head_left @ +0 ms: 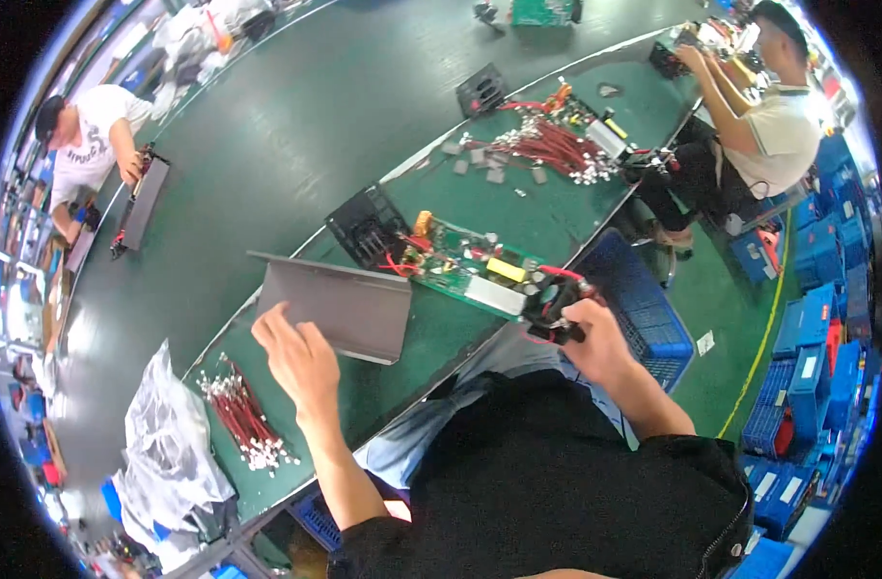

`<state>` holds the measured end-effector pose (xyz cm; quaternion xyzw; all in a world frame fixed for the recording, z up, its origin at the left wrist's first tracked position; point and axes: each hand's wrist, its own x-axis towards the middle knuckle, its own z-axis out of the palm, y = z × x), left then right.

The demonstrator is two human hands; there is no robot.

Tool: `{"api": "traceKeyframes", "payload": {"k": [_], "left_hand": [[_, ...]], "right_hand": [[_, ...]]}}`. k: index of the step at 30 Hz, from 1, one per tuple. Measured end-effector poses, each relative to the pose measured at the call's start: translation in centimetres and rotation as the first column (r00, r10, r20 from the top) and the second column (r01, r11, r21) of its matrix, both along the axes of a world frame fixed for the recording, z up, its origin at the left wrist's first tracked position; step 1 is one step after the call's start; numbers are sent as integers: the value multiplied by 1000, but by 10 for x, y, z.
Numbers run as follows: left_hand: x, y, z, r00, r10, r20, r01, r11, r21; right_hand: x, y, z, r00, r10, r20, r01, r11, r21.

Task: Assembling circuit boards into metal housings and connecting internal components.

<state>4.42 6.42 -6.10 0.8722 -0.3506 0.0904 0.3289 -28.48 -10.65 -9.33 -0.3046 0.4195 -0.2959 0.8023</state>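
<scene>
My right hand [600, 343] is closed around a black end piece [552, 307] with red wires, at the right end of a green circuit board [451, 253]. The board carries a yellow part and a pale metal block. A black end panel [367, 227] lies by its far left end, with red leads between them. My left hand [299, 359] is at the left part of a dark grey bent sheet-metal cover [354, 309], its fingers apart. Whether the fingertips touch the cover, I cannot tell. The cover sits left of the board on the green table.
Left of my left hand lie a bundle of red wires [238, 410] and a clear plastic bag [166, 434]. More red wires [552, 145] and grey pieces lie farther along the table. A blue crate [653, 318] stands at the right edge. Two people work nearby.
</scene>
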Motion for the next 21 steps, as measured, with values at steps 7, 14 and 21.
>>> {"api": "traceKeyframes", "payload": {"k": [7,14,21], "left_hand": [[-28,-34,21,953,269,141,-284,953,102],[39,-108,75,898,-254,-358,188,959,-210],[26,-105,84,289,-657,-696,320,751,-577]], "right_hand": [[1,-7,61,969,-101,226,130,985,-116],[4,-33,66,894,35,447,104,954,-282],[-24,-19,68,912,43,408,70,963,-258]]}}
